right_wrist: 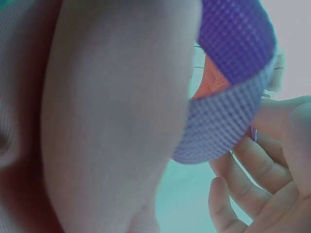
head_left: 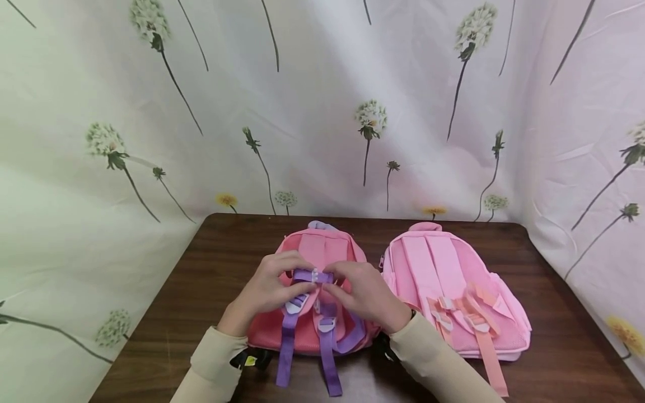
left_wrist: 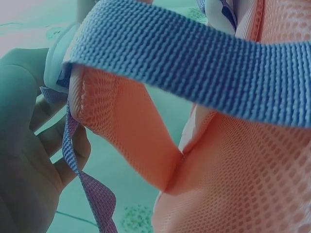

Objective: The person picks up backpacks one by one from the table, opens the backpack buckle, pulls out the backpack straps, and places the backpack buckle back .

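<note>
While two hands point(head_left: 274, 285) point(head_left: 365, 291) hold one strap point(head_left: 325, 277), two backpacks point(head_left: 322, 246) point(head_left: 471, 268)

Free tabletop point(head_left: 194, 296) leftward, purple straps point(head_left: 286, 347) obstructing middle — pale backpack point(head_left: 456, 280) rightward
</note>
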`<state>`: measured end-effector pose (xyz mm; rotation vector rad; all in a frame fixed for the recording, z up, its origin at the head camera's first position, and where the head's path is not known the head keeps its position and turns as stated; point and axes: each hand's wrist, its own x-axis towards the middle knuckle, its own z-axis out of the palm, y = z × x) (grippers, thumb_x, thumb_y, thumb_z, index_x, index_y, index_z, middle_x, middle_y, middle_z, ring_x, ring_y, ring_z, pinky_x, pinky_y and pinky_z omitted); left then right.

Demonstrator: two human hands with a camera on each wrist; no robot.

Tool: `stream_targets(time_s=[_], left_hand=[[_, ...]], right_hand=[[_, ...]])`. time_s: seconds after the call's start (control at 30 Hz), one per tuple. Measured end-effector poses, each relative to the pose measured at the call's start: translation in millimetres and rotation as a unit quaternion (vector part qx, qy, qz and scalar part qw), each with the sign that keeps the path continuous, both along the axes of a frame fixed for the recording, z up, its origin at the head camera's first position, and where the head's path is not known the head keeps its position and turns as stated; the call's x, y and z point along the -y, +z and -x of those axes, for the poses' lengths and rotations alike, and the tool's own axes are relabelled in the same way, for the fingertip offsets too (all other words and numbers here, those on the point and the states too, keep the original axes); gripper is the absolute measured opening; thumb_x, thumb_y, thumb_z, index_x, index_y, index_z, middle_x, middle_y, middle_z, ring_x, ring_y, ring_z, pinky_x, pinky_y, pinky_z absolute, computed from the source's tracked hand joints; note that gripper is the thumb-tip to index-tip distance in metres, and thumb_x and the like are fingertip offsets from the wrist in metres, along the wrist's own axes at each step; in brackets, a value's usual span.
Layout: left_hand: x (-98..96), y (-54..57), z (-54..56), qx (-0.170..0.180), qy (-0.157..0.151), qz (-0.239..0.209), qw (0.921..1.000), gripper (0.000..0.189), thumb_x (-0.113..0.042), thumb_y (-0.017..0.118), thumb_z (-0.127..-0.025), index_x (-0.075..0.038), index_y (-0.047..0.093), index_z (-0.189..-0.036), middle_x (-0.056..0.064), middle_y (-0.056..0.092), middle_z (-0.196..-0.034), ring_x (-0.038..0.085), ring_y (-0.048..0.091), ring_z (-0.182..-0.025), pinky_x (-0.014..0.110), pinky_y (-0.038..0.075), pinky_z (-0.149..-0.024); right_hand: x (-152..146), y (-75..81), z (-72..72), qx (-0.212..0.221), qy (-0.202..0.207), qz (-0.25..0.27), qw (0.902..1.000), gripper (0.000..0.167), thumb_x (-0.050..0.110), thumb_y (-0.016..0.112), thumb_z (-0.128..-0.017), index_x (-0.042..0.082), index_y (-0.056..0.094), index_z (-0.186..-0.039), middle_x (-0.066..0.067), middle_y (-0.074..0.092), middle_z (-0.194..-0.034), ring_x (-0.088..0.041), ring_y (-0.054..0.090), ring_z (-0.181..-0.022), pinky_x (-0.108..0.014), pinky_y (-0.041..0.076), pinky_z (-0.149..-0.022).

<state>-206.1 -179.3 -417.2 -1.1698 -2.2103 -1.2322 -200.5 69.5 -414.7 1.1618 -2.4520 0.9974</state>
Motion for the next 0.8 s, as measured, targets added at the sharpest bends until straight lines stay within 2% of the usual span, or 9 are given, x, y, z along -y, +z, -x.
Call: stream_targets(time_s=[0.27,0.5,0.8], left_hand=[[-0.3,-0.6,-0.2,0.004,0.001,0.007,1.0000,0.033,-0.008,0.093,-0.080,-0.015,0.078,-0.109,-0.004,0.076,-0.099,0.012,0.065,-0.086,0.027,0.056,-0.077],[-0.5,1.2,-1.2,-0.005,0.002,0.003,1.0000,0.035,-0.006,0.093,-0.078,-0.014,0.078,-0.109,-0.002,0.076,-0.098,0.014,0.065,-0.084,0.027,0.056,-0.075],[-1.1,0.3,-0.2,-0.001,0.002,0.001,1.0000,0.035,-0.005,0.093,-0.078,-0.014,0.079,-0.108,-0.003,0.076,-0.098,0.013,0.066,-0.086,0.027,0.056,-0.078]], right_hand=[[0.8,-0.5,-0.8,-0.033,-0.004,0.000,0.9995,0.028,0.024,0.083,-0.093,0.014,0.075,-0.117,0.005,0.070,-0.096,-0.007,0.064,-0.081,-0.023,0.054,-0.071],[-1.1,-1.3,0.4,-0.014,0.010,0.019,0.9997,0.030,0.019,0.084,-0.091,0.010,0.074,-0.118,0.002,0.072,-0.099,-0.009,0.066,-0.085,-0.033,0.060,-0.073],[-2.3,-1.7,1.3,-0.027,0.016,0.030,0.9991,0.027,0.012,0.082,-0.092,0.009,0.074,-0.118,0.000,0.075,-0.103,-0.010,0.069,-0.088,-0.031,0.060,-0.076]])
